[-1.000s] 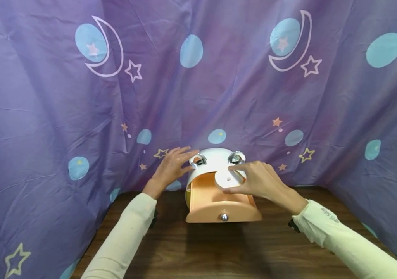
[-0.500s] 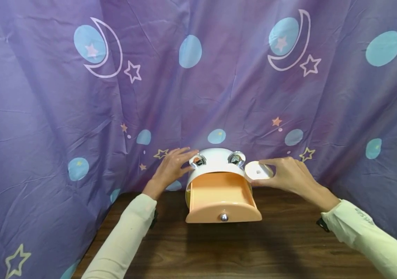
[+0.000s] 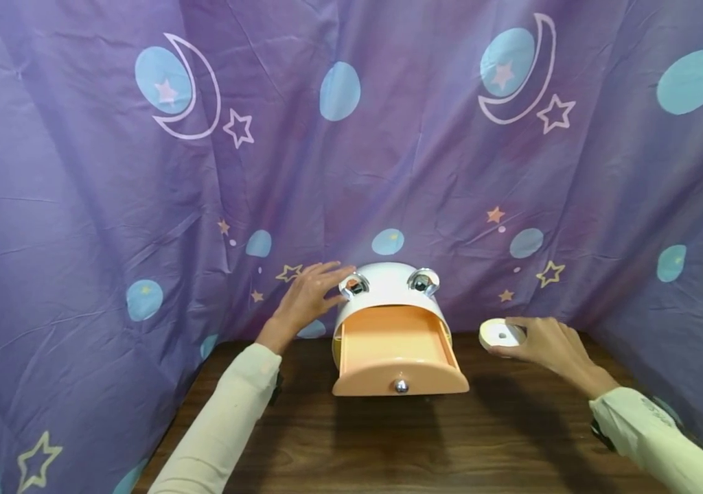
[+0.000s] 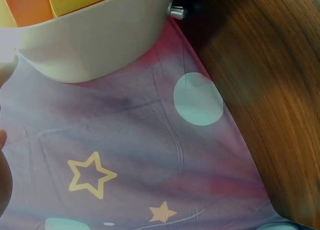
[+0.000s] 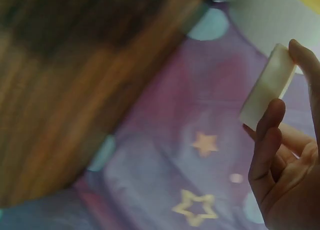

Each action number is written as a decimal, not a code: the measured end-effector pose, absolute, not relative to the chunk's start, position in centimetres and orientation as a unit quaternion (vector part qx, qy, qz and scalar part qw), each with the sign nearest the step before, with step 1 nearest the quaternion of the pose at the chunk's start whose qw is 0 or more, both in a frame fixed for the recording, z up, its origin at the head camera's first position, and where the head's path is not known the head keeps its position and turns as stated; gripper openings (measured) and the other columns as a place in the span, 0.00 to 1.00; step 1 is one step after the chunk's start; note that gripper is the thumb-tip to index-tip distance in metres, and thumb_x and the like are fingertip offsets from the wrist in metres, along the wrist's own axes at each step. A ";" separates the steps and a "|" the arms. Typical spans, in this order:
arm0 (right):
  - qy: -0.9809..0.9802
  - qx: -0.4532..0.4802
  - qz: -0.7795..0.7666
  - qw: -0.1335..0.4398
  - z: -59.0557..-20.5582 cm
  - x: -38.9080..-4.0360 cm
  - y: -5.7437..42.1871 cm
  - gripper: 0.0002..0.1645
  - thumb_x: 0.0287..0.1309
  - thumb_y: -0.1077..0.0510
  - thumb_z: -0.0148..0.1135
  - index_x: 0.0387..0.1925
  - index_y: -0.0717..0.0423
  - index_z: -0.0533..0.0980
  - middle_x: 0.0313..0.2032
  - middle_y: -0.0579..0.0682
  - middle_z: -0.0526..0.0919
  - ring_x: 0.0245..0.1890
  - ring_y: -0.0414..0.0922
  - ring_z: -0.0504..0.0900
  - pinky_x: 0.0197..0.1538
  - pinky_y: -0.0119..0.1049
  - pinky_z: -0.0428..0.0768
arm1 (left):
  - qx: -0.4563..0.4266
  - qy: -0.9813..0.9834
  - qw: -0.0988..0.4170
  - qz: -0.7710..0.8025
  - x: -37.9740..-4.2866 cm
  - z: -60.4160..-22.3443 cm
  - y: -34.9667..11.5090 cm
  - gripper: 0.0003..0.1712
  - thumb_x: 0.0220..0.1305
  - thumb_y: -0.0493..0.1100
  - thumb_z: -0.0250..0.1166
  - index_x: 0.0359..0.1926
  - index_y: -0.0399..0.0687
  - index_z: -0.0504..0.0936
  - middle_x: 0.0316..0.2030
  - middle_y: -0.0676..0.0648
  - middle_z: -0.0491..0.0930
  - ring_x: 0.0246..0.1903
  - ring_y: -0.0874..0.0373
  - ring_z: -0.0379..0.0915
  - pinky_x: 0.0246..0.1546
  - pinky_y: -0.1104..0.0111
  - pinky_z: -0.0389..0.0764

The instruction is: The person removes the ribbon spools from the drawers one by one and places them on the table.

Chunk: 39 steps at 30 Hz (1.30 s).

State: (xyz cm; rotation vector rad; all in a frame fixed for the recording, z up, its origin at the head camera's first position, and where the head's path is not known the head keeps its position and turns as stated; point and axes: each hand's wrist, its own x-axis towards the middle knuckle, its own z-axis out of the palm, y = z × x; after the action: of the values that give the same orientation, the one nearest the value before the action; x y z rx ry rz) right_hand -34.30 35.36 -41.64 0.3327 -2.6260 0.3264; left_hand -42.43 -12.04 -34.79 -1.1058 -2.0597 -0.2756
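Note:
My right hand (image 3: 552,348) pinches a white round disc (image 3: 492,335) between thumb and fingers, off to the right of the drawer box. A small dark spot marks the disc's middle; in the right wrist view its thick pale edge (image 5: 270,85) shows. The rounded white drawer box (image 3: 388,283) has two shiny silver eye-like rings on top. Its peach drawer (image 3: 396,336) is pulled out, with a silver knob (image 3: 401,386) on the front. Around the left ring (image 3: 353,284), my left hand (image 3: 311,295) holds its fingers spread, fingertips right at the ring.
The box stands at the back of a dark brown wooden table (image 3: 382,446). Behind and on both sides hangs a purple curtain (image 3: 351,178) with moons, stars and blue dots.
My right hand has carried the white disc from over the open drawer out to the right and lower. The left hand stays at the ring, and the drawer remains pulled out.

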 end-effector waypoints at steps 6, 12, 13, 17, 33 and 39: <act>-0.963 0.101 0.134 0.210 -45.0 -35.3 37.2 0.48 0.41 0.19 0.73 0.53 0.48 0.86 0.23 0.44 0.78 0.20 0.44 0.71 0.16 0.39 0.65 | -0.431 -0.812 0.380 -0.102 -42.4 -34.8 -11.8 0.39 0.57 0.46 0.80 0.69 0.49 0.79 0.63 0.48 0.81 0.65 0.46 0.76 0.68 0.48 0.75; -0.971 0.080 0.135 0.182 -47.7 -35.7 38.4 0.54 0.41 0.19 0.73 0.57 0.55 0.84 0.29 0.51 0.83 0.22 0.47 0.74 0.17 0.41 0.68 | -0.432 -0.810 0.383 -0.101 -42.5 -34.9 -11.7 0.38 0.57 0.47 0.80 0.69 0.49 0.79 0.63 0.48 0.82 0.64 0.46 0.76 0.67 0.48 0.76; -0.971 0.079 0.135 0.181 -48.0 -35.8 38.5 0.54 0.42 0.20 0.74 0.57 0.56 0.84 0.29 0.52 0.83 0.22 0.47 0.74 0.17 0.42 0.68 | -0.431 -0.811 0.383 -0.101 -42.5 -34.9 -11.8 0.38 0.57 0.47 0.80 0.69 0.49 0.79 0.63 0.48 0.82 0.65 0.46 0.76 0.67 0.49 0.76; -0.972 0.073 0.134 0.178 -49.4 -36.0 38.8 0.53 0.42 0.22 0.76 0.56 0.59 0.84 0.28 0.54 0.82 0.23 0.48 0.73 0.17 0.43 0.69 | -0.428 -0.814 0.380 -0.100 -42.4 -34.9 -11.9 0.38 0.58 0.47 0.80 0.69 0.50 0.79 0.63 0.49 0.81 0.65 0.47 0.76 0.68 0.50 0.75; -0.974 0.075 0.134 0.165 -52.6 -36.1 39.0 0.49 0.44 0.25 0.76 0.54 0.59 0.85 0.27 0.54 0.80 0.23 0.48 0.72 0.17 0.44 0.68 | -0.430 -0.812 0.382 -0.100 -42.3 -34.8 -12.2 0.38 0.58 0.46 0.80 0.69 0.49 0.79 0.63 0.49 0.81 0.65 0.47 0.76 0.69 0.51 0.75; -0.973 0.072 0.143 0.165 -53.3 -36.1 39.0 0.53 0.42 0.25 0.77 0.55 0.63 0.84 0.31 0.59 0.85 0.23 0.47 0.73 0.17 0.43 0.70 | -0.432 -0.810 0.383 -0.100 -42.4 -34.9 -12.2 0.38 0.57 0.44 0.80 0.69 0.48 0.79 0.63 0.48 0.81 0.64 0.47 0.76 0.68 0.51 0.75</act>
State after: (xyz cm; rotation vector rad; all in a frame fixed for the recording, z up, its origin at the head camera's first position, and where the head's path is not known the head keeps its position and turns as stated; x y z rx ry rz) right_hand -36.12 39.01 -53.31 0.2064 -2.7733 0.4077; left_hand -42.37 -12.21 -34.88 -1.1007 -2.0658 -0.2539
